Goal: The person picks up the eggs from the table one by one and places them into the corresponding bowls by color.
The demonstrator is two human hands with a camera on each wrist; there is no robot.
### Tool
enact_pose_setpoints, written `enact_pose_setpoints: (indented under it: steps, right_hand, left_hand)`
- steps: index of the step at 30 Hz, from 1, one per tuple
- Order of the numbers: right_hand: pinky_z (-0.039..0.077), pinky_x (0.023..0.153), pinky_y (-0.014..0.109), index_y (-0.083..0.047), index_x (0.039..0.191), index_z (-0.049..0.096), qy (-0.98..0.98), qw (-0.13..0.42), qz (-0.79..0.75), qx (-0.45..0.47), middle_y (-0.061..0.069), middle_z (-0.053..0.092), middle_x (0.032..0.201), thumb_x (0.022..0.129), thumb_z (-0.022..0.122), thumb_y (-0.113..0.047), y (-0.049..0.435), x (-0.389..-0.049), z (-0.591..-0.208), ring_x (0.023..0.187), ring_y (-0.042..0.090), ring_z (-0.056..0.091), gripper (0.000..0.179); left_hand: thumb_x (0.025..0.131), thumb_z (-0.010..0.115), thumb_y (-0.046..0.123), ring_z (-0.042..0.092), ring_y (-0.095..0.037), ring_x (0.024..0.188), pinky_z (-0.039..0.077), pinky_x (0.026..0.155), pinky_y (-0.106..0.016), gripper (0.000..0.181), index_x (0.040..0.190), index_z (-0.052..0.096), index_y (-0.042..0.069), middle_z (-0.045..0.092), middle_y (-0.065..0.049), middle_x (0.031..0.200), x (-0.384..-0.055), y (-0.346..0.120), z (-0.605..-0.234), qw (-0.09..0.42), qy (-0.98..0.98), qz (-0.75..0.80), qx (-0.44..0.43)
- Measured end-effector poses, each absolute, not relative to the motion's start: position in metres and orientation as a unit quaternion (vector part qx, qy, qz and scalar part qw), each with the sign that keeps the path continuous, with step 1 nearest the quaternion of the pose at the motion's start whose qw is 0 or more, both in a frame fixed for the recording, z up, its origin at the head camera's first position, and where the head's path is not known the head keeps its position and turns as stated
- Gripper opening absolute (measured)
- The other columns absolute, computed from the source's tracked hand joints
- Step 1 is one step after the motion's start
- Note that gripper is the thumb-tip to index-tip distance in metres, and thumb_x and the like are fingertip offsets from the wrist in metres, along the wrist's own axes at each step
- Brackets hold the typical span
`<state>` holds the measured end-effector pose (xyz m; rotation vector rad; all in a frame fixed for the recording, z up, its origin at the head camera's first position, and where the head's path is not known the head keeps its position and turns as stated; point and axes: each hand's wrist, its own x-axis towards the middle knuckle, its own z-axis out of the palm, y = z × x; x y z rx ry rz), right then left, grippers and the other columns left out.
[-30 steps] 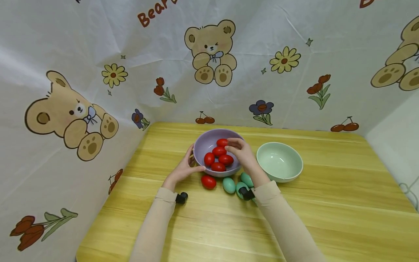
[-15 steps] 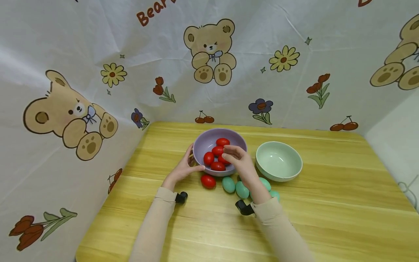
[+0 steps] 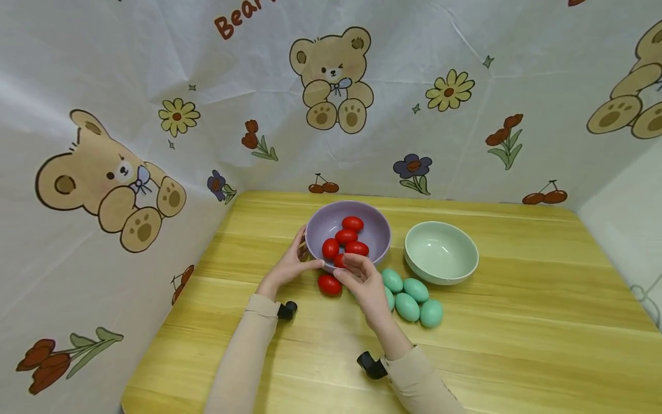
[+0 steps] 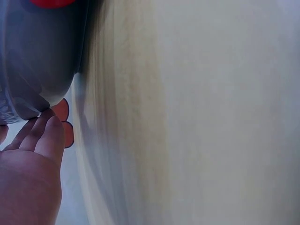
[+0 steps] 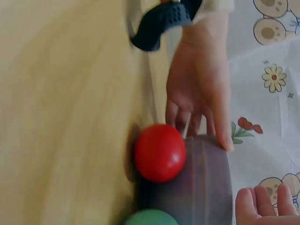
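Note:
My left hand (image 3: 287,270) holds the left side of a purple bowl (image 3: 380,227), its thumb at the rim and its fingers against the outer wall. Several red eggs (image 3: 353,224) lie inside the bowl. Another red egg (image 3: 329,284) sits on the table just in front of it, seen large in the right wrist view beside the bowl's wall. Over the bowl's front rim is my right hand (image 3: 367,290), fingers loosely bent, with nothing visible in it. It partly covers a red egg in the bowl and some of the green eggs (image 3: 407,306) on the table.
To the right of the purple bowl stands a pale green bowl (image 3: 468,275) with nothing in it. The wooden table (image 3: 543,322) meets a bear-patterned cloth (image 3: 331,155) at the back and left.
My right hand has withdrawn from inside the purple bowl toward the front, uncovering more red and green eggs. My left hand keeps its hold on the bowl.

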<state>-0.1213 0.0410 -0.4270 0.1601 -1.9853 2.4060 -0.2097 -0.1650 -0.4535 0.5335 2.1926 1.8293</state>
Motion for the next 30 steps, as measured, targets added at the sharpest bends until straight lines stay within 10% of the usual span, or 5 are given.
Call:
enact_pose_setpoints:
  steps: [30]
  right_hand:
    - [0.027, 0.103, 0.052, 0.015, 0.135, 0.029, -0.728, 0.037, 0.685, 0.018, 0.032, 0.029, 0.136, 0.075, 0.076, -0.006, -0.002, -0.089, -0.461, 0.125, 0.044, 0.032, 0.079]
  left_hand:
    - [0.081, 0.073, 0.011, 0.02, -0.04, 0.133, 0.021, 0.107, -0.047, 0.099, 0.149, 0.001, 0.01, 0.014, -0.021, 0.148, -0.208, -0.167, -0.452, 0.121, 0.748, 0.628, 0.177]
